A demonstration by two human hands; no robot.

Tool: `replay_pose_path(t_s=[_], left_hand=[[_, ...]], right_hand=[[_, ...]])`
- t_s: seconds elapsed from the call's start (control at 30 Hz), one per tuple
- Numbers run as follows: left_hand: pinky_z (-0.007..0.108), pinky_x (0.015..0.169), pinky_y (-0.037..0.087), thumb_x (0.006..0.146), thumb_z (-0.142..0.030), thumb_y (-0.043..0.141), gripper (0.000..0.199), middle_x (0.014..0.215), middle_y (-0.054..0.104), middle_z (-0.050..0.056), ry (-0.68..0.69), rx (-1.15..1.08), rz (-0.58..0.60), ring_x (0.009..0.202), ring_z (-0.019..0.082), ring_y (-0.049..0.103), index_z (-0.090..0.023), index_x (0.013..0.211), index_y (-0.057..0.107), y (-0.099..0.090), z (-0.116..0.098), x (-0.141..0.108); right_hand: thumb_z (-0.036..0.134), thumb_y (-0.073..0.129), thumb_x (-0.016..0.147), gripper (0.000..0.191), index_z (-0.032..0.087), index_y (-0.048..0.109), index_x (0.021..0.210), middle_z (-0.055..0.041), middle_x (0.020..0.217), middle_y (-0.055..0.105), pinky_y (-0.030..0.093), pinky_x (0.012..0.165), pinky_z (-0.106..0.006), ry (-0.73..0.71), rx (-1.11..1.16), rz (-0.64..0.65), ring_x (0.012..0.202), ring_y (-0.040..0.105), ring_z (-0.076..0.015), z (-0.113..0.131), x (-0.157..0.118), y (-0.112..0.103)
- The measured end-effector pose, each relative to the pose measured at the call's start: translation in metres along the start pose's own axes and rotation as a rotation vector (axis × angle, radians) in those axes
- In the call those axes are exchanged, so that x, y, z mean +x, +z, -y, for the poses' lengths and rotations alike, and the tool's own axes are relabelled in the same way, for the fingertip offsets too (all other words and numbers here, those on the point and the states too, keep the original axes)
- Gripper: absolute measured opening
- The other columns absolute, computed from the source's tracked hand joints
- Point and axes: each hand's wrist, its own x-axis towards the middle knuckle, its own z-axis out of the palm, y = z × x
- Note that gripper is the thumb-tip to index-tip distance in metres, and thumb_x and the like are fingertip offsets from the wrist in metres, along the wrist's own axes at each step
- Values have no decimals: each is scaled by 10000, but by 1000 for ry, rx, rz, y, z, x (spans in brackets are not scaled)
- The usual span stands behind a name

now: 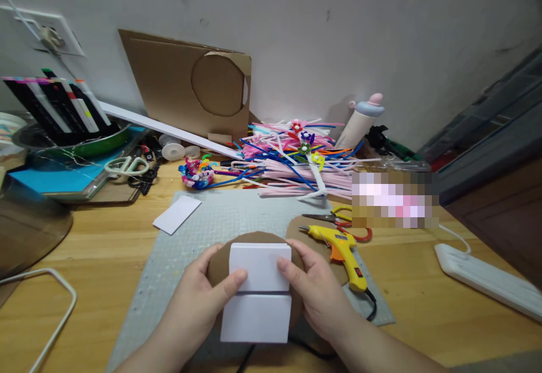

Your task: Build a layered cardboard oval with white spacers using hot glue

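- The left hand grips the left rim of a round brown cardboard disc, its thumb pressed onto the upper of two white rectangular cards lying on the disc's face.
- The right hand closes on the disc's right rim in the same way, thumb on the upper card's right edge.
- The lower white card sits just below the upper one, a thin dark seam between them; its bottom edge overhangs the disc.
- The disc is held low over the near end of a grey cutting mat on the wooden table.
- To do this pressing well, I judge that both thumbs should bear down evenly and keep the two cards' side edges in line, so neither skews at the seam.
- A yellow glue gun lies just right of the right hand, its cord trailing beneath the wrist; a snag looks possible.
- A second cardboard round and yellow-handled pliers lie behind the gun.
- Open room is to the left, where only a small white card lies on the mat; the heap of pink pipe cleaners stands well back.
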Motion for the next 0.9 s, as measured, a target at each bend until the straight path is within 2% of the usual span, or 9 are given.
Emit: replay_pose_path(t_s=[0.17, 0.3, 0.4, 0.47, 0.53, 0.6, 0.67, 0.77, 0.9], left_hand=[[277, 670, 539, 649, -392, 796, 457, 892, 747, 50, 16, 12, 14, 796, 226, 684, -184, 1015, 618, 0, 1, -1], [264, 696, 536, 635, -386, 802, 444, 886, 745, 43, 46, 60, -4, 803, 215, 681, -181, 991, 634, -1, 2, -1], [272, 686, 540, 638, -412, 788, 455, 878, 744, 41, 40, 63, 1, 794, 217, 682, -178, 995, 630, -1, 3, -1], [287, 680, 544, 641, -436, 775, 488, 896, 743, 46, 23, 42, -9, 798, 226, 685, -179, 1024, 616, 0, 4, -1], [311, 672, 550, 654, -459, 757, 528, 918, 739, 58, -12, 27, -15, 804, 242, 689, -178, 1070, 593, 1, 6, -1], [345, 680, 555, 677, -483, 728, 554, 944, 730, 72, -20, 34, -39, 818, 259, 691, -181, 1111, 565, 2, 9, 0], [385, 772, 548, 691, -481, 712, 578, 1065, 700, 88, 72, 101, -112, 927, 276, 674, -198, 1165, 542, 1, 13, 2], [414, 973, 460, 731, -444, 682, 572, 1296, 592, 73, 305, 295, -217, 1180, 278, 557, -260, 1254, 539, -1, 19, 6], [396, 994, 446, 795, -418, 628, 447, 1307, 590, 50, 468, 481, -207, 1220, 259, 524, -289, 1223, 601, -4, 24, 7]], right_hand=[[423, 685, 833, 305, 245, 606, 1068, -29, 1010, 670, 467, 782, -302, -60, 70, -36, 928, 612, -210, -4, 0, 0], [466, 600, 884, 268, 201, 633, 880, -13, 773, 652, 456, 714, -292, -28, 211, -5, 746, 602, -182, -7, 1, -1], [463, 613, 877, 268, 196, 631, 858, -3, 732, 632, 455, 696, -285, -29, 185, -40, 721, 598, -176, -8, 3, -1], [473, 599, 883, 285, 217, 627, 1006, -12, 788, 652, 469, 692, -293, -52, 163, -52, 747, 614, -186, -9, 4, 0], [450, 622, 872, 343, 254, 582, 1151, -30, 932, 669, 482, 719, -300, -131, 91, -97, 841, 625, -200, -10, 6, 1], [403, 665, 848, 340, 269, 588, 1151, -41, 1049, 651, 482, 784, -305, -242, -34, -170, 957, 605, -208, -11, 7, 1], [366, 678, 837, 265, 258, 627, 1074, -42, 1060, 643, 475, 837, -310, -304, -137, -223, 1000, 585, -206, -13, 10, 1], [351, 669, 838, 230, 254, 639, 1044, -39, 1033, 650, 476, 862, -321, -315, -176, -254, 992, 587, -200, -16, 13, 0], [358, 678, 821, 244, 238, 644, 1032, -48, 1031, 657, 485, 857, -336, -321, -184, -293, 981, 592, -206, -19, 15, 1]])
